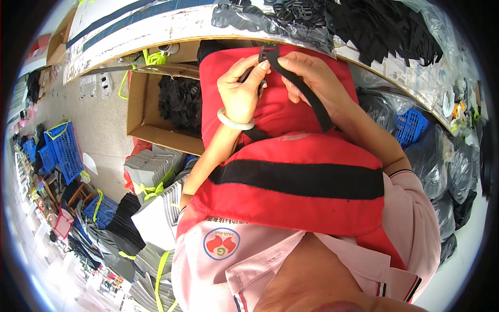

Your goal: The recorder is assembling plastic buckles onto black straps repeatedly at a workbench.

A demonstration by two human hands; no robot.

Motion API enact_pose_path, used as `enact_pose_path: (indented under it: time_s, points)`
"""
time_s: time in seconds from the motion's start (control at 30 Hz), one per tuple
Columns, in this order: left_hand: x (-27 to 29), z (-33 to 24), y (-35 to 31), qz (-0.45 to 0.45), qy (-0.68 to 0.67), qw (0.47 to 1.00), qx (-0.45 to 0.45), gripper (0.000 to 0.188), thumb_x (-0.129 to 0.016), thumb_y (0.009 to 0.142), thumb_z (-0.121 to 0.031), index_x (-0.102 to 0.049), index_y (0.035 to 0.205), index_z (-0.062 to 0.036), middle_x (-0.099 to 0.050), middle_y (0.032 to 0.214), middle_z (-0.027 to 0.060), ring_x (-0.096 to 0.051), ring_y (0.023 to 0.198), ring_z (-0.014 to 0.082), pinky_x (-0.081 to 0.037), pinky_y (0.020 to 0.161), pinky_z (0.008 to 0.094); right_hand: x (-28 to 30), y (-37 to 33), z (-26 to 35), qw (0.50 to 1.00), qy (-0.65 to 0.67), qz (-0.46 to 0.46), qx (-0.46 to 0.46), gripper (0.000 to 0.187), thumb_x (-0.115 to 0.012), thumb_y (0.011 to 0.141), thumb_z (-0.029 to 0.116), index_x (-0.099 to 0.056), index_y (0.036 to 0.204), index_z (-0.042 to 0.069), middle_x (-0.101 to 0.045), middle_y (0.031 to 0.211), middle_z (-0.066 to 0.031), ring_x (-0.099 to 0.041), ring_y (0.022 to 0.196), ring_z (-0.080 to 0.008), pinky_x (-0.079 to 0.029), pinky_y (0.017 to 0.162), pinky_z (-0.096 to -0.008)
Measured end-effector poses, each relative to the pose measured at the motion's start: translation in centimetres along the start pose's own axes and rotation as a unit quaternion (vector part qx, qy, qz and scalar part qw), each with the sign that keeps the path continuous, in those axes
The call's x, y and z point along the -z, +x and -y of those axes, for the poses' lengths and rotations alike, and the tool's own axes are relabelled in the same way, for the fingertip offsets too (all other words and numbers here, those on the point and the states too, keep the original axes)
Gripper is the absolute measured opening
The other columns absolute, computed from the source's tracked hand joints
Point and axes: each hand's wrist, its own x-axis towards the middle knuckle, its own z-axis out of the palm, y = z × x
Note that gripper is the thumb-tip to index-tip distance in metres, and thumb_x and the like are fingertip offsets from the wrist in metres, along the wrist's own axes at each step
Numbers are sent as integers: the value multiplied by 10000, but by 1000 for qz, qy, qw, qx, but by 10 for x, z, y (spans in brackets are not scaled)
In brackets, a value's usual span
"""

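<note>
My left hand [240, 88] is closed around a black plastic buckle [268, 50], with a pale bangle on its wrist. A black strap [311, 99] runs from the buckle, and my right hand [312, 75] pinches it between thumb and fingers. The strap's free end hangs down over the red apron [270, 117] on my lap. Both hands are close together, in front of the table's edge. How far the strap passes through the buckle is partly hidden by my fingers.
On the table [171, 28] lie a clear bag of black buckles [270, 21] and a pile of black strap pieces [387, 31]. A cardboard box [143, 99] of black pieces stands left of my lap, near bundled grey sheets [156, 166]. Right are dark plastic bags [431, 156] and a blue basket [410, 127].
</note>
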Motion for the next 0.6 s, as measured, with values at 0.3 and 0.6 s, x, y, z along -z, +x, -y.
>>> enact_pose_path:
  time_s: [0.3,0.6]
  points:
    - [9,7,7,1,158,971,-182,161,-698,801,27,-704,961,14,-640,776,64,-551,675,112,-437,616,224,-5,7,-7,995,98,2,34,188,-580,946,215,-580,980,30,-558,727,-10,-526,602,-84,-464,569,-235]
    - [12,22,9,23,217,939,-267,200,-722,769,23,-707,967,-4,-653,797,92,-605,711,140,-474,630,243,9,28,-26,994,30,-29,105,203,-555,963,238,-576,974,36,-586,761,-20,-559,648,-94,-489,637,-253]
